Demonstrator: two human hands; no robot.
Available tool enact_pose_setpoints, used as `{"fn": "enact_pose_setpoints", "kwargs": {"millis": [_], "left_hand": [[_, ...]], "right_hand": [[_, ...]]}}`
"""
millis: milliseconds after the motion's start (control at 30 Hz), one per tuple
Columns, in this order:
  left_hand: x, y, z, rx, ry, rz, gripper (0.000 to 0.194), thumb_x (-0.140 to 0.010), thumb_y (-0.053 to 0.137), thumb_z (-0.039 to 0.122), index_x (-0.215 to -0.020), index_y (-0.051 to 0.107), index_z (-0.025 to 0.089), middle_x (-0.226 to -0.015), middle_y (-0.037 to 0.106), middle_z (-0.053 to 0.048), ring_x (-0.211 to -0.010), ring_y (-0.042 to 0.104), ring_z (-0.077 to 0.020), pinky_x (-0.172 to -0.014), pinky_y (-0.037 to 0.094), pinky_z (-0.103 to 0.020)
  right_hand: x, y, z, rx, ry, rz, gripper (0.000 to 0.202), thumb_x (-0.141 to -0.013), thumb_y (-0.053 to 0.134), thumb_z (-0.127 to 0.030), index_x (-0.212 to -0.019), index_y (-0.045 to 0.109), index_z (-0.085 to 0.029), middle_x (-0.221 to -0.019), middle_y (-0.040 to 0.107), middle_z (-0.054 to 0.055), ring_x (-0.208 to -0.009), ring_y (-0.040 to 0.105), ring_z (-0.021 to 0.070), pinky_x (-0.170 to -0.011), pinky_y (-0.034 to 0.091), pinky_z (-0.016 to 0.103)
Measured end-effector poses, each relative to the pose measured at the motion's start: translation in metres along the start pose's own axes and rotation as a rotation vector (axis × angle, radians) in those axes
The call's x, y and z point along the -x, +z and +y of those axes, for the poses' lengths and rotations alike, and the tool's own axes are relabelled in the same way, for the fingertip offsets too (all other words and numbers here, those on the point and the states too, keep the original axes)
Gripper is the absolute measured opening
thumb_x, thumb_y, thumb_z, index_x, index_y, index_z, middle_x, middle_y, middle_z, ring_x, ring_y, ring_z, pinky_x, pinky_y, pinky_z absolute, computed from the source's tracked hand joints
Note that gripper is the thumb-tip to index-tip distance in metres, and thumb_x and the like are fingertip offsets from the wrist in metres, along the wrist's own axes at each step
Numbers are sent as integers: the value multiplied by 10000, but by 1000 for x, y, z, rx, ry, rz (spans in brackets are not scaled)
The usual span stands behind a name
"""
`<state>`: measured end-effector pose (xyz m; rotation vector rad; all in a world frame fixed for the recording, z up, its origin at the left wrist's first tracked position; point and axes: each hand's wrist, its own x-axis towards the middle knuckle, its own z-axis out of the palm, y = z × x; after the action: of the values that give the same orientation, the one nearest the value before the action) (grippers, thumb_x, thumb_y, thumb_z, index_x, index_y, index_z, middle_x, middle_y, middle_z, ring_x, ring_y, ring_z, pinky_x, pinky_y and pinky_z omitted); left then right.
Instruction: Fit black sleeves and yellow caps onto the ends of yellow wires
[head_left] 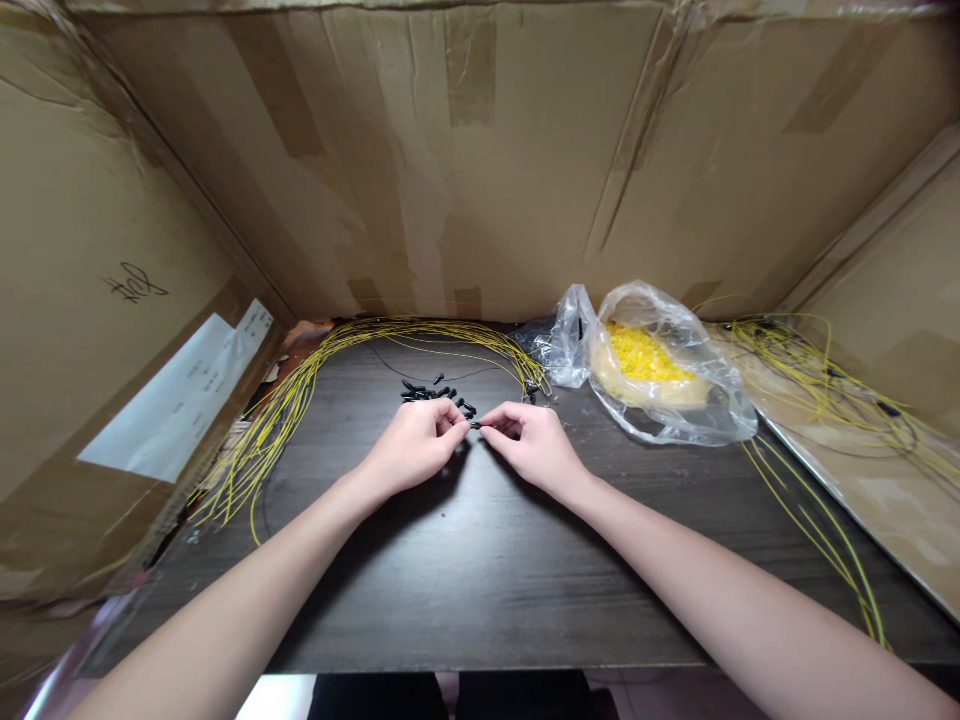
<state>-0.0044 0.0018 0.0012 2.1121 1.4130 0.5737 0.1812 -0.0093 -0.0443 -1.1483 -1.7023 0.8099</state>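
I have my left hand (418, 442) and my right hand (538, 447) nearly meeting over the dark tabletop (450, 580), each closed to a pinch of thumb and index finger. Between the two pinches is a small dark piece (475, 426), the left fingertips on its 9 o'clock end and the right on its 3 o'clock end; it is too small, and too covered by my fingers, for me to tell its exact shape. Taking that piece as the middle of the clock, with 12 pointing away from me, a loose scatter of little black parts (439, 392) lies at about 11, just beyond my left fingers. A bundle of thin yellow wires (289, 405) curves round from 8 o'clock, over 12, to about 1, where its end lies near my right hand. Also towards 1, but farther off, is a small clear bag (571, 345) with something dark in it, and beside it, at 2, a larger open plastic bag (712, 410) holds bright yellow pieces (645, 353). More tangled yellow wires (795, 365) lie at 2 to 3 o'clock, with strands trailing down to 4. A cardboard wall (525, 190) stands at 12, and a white paper sheet (169, 395) is on the cardboard at 9.
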Motion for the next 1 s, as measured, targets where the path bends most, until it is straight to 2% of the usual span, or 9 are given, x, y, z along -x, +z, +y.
{"fn": "enact_pose_setpoints", "kwargs": {"millis": [533, 1000], "left_hand": [[2, 4, 3, -59, 35, 14, 225, -866, 552, 351, -758, 653, 182, -601, 633, 13, -534, 523, -135, -533, 348, -248], [1, -4, 6, -43, 27, -52, 203, -863, 556, 324, -756, 647, 177, -562, 629, 14, -520, 538, -139, -537, 355, -249]], "right_hand": [[2, 1, -3, 57, -52, -12, 117, -824, 639, -164, -888, 734, -193, -844, 742, 35, -752, 683, 165, -705, 524, 274], [0, -1, -2, 29, -20, 19, 120, -820, 650, -170, -897, 740, -187, -847, 750, 35, -753, 694, 161, -697, 524, 267]]}}
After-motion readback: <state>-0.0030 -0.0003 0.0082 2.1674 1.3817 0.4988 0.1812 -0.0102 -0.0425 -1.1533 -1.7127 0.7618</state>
